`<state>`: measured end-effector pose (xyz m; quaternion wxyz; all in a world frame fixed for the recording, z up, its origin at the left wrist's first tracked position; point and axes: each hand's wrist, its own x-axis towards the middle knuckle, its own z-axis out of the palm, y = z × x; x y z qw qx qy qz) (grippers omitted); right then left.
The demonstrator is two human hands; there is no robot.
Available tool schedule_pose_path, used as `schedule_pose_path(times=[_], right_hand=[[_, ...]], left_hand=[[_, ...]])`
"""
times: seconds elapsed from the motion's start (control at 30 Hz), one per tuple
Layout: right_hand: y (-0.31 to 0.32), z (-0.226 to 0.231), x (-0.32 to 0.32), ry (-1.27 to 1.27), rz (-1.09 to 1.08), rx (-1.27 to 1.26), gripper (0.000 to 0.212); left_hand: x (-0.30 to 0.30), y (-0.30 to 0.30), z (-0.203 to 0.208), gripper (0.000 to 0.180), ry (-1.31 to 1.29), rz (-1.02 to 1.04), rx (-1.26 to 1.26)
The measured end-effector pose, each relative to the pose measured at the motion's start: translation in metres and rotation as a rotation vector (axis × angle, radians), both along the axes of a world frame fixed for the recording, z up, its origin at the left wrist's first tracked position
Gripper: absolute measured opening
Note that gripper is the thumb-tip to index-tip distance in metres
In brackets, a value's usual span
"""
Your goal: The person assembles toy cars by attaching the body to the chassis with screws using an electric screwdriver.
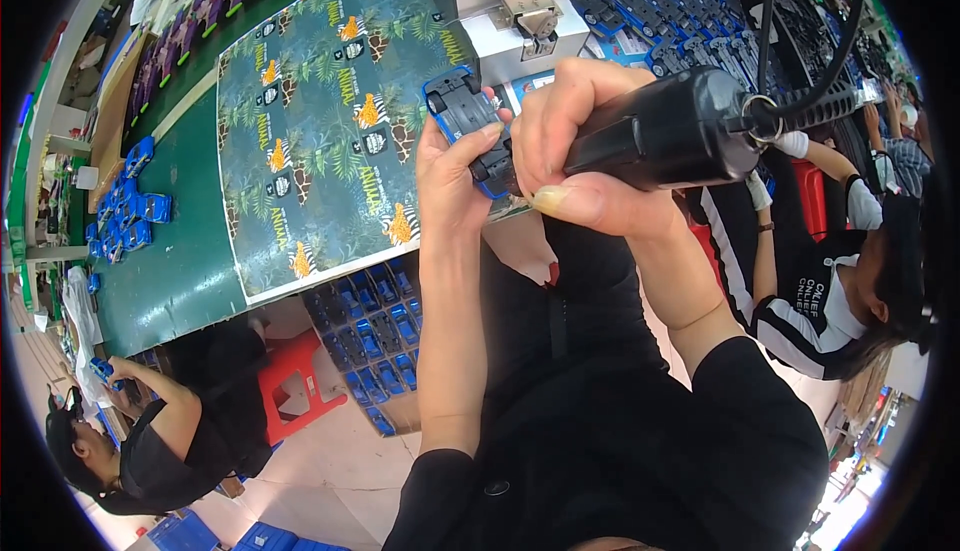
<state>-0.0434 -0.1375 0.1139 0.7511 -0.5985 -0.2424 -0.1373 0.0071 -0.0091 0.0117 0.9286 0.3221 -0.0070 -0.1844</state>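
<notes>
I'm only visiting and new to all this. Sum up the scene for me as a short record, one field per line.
Left hand: grips a toy car, black underside showing, blue at the edges
Right hand: wrapped around a black corded power tool, tip hidden
Work surface: green table, partly covered by a jungle-patterned sheet
Other cars: blue pile toward the table's left; boxed cars lower down
Co-workers: one at left, one at right

black handheld tool (690,131): tip apparently hidden behind right hand (590,146) | toy car (462,109): partly covered by left hand (450,179), tool contact unclear | black cable (857,16): cut off at far edge
</notes>
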Motion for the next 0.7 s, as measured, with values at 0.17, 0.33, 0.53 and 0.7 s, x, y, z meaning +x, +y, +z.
schedule_pose_path(times=[0.17,0.33,0.53,0.7], right_hand=[[0.002,0.0,-0.002,0.003,-0.022,0.053,0.03],[-0.002,-0.002,-0.007,0.022,-0.039,-0.007,0.028],[-0.023,0.023,-0.002,-0.232,0.111,0.138,0.03],[-0.027,0.032,0.045,-0.397,0.037,0.14,0.017]], left_hand=[[-0.001,0.001,0.003,0.048,0.022,0.003,0.0],[-0.003,-0.001,-0.001,0.045,-0.035,0.023,0.016],[-0.014,-0.008,0.005,0.033,-0.006,0.072,0.041],[-0.02,-0.014,0.001,0.03,-0.1,0.035,0.188]])
